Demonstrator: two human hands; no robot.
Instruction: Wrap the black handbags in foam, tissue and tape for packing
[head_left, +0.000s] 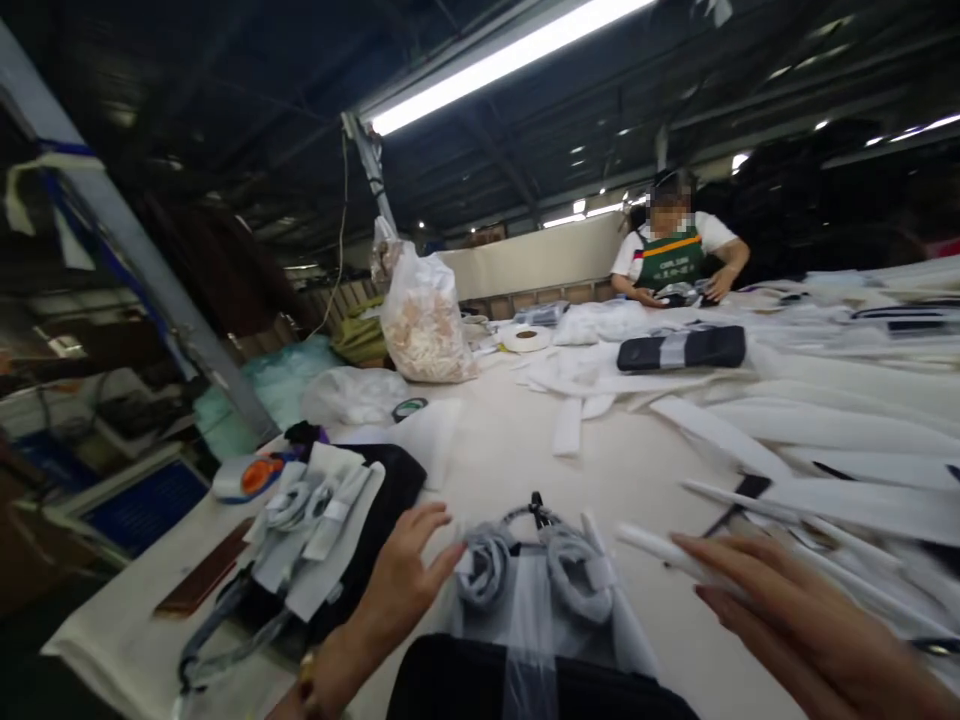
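Observation:
In front of me lies a black bag [450,680] with grey wrapped straps coiled into two rolls [484,568] on it. A strip of clear film [531,610] runs down its middle. My left hand [409,565] is at the bag's left side, thumb and fingers apart, the thumb tip close to the left coil. Out to the right, my right hand [795,610] is blurred, with a thin white foam strip [649,545] between its thumb and fingers. A second black bag [401,475], with white sheets and wrapped coils on top, sits to the left.
White foam sheets [840,430] cover the table's right side, with a black wrapped bundle [682,348] among them. A clear bag of scraps [427,320], a tape roll [525,338] and an orange-and-white tape dispenser [251,478] stand around. A co-worker [675,255] handles something across the table.

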